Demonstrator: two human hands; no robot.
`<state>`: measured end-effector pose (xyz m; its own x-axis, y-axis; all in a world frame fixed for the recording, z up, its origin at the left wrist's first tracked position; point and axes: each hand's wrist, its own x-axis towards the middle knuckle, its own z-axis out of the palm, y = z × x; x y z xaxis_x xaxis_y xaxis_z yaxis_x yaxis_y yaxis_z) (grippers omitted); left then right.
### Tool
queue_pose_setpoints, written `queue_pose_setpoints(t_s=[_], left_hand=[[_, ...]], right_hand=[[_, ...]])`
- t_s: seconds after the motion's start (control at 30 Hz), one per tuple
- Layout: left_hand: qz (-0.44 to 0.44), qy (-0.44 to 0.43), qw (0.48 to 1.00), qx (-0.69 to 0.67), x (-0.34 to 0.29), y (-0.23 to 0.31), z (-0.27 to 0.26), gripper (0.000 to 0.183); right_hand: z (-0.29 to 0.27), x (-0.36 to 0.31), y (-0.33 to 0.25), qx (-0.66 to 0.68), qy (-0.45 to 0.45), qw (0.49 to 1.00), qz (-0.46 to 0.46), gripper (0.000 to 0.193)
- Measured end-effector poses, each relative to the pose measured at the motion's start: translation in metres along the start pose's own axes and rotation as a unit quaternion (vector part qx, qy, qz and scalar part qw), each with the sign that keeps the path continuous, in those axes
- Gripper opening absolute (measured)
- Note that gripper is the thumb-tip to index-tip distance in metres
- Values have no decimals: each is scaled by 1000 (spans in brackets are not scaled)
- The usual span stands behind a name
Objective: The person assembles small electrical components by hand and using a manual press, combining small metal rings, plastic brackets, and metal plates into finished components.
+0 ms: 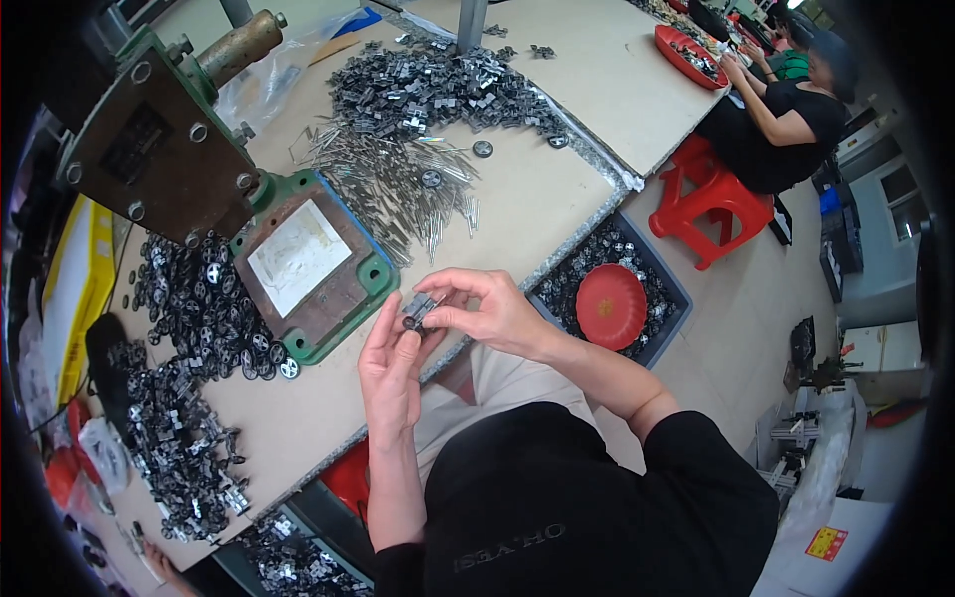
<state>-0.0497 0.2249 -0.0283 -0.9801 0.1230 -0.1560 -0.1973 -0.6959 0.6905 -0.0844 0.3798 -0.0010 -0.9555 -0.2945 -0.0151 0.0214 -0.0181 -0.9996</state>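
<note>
My left hand [390, 363] and my right hand [487, 310] meet over the table's near edge, both pinching one small grey metal part [418, 309] between fingertips. A pile of thin metal pins [393, 184] lies just beyond my hands. Behind the pins sits a heap of small dark metal brackets [428, 90]. Small black wheels [204, 303] are spread to my left, with another heap of dark parts [179, 438] nearer the table's left end.
A green-based hand press [308, 264] with a brown head [159, 139] stands on the table. A grey bin [676, 289] with parts and a red bowl [611, 305] sits on the floor. Another person [786, 109] sits on a red stool [711, 204].
</note>
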Motion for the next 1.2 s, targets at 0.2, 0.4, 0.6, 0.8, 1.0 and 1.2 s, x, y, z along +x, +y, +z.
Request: queue_pose_setpoints(t_s=[0.2, 0.4, 0.6, 0.8, 1.0, 1.2], left_hand=[[-54, -18, 998, -39, -1, 1, -14, 35], [-66, -41, 995, -63, 1, 0, -18, 34], [-67, -65, 994, -58, 3, -3, -18, 36], [-43, -71, 993, -87, 2, -5, -21, 34], [-55, -56, 996, -49, -1, -2, -15, 34], [-61, -48, 996, -40, 0, -2, -15, 35]], right_hand=[[-55, 32, 0, -171, 24, 982, -80, 27], [-137, 113, 12, -485, 99, 860, -124, 29], [-157, 133, 18, -603, 30, 790, -112, 29], [-97, 65, -8, -299, -8, 948, -105, 30], [-45, 11, -4, 23, -138, 990, 12, 34], [-37, 12, -3, 32, -152, 988, 17, 34]])
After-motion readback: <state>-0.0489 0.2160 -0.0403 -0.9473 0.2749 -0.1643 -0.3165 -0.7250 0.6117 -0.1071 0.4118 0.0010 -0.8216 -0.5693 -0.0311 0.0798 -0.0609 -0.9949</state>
